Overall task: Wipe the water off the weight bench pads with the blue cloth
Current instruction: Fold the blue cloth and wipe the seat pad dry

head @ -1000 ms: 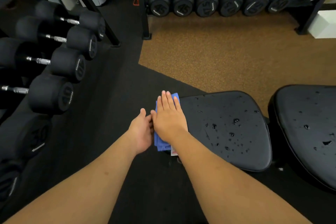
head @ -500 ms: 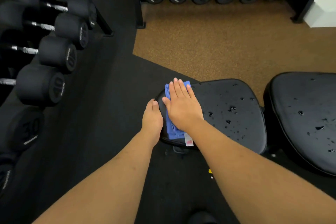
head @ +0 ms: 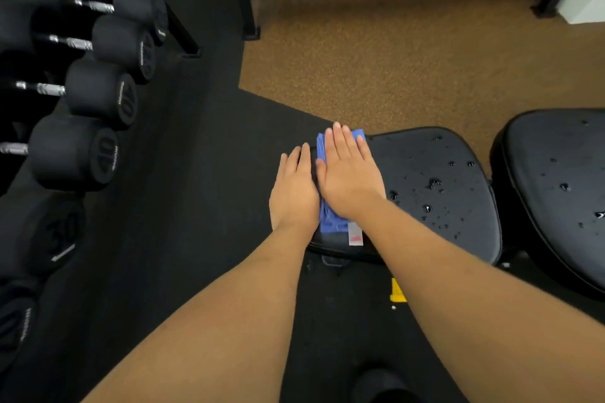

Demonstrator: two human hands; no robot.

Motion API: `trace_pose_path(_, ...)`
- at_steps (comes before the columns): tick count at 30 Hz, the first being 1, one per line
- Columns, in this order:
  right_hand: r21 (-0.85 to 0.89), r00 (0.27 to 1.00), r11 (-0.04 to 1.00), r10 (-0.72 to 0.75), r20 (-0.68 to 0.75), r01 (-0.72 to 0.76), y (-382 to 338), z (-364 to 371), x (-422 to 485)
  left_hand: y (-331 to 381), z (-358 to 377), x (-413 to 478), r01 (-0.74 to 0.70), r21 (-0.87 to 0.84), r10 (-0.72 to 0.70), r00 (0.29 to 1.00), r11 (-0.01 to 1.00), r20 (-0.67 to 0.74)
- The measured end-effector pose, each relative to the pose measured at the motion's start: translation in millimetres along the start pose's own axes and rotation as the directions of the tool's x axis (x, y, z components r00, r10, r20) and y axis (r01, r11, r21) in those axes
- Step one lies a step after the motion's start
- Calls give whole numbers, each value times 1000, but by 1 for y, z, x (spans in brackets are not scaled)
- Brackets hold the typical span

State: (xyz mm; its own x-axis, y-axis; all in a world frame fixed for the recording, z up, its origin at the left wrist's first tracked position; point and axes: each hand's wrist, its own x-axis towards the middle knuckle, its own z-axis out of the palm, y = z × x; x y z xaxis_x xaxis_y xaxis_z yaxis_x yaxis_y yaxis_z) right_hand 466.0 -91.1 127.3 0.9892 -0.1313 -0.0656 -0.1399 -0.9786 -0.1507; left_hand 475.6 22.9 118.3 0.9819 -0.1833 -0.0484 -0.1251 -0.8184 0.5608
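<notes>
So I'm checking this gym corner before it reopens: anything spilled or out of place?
Yes: water droplets are scattered over the seat pad and the larger pad beside it. The right hand presses the blue cloth flat at the seat pad's left end. The dumbbells look racked.

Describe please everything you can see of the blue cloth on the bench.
The blue cloth is a soft folded fabric, bunched into a narrow strip. A small pale tag with a reddish mark hangs at its near end. It lies flat on the left end of the smaller black bench pad, away from the water drops. The right hand presses flat on top and covers most of it; the left hand rests against its left edge.
</notes>
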Motion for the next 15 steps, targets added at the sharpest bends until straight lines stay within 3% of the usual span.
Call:
trace_pose_path(3, -32, 999, 999, 0, 38, 1, 1, 5, 15, -9, 9, -1, -153, 97, 155, 988, 983, -15)
trace_pose_path(9, -23, 996, 996, -84, 31, 85, -1, 12, -85, -8, 9, -7, -183, 135, 190, 981, 974, -45)
trace_pose_path(15, -4, 999, 999, -36, -10, 36, 4, 5, -19, -11, 11, 0, -251, 156, 256, 967, 955, -15)
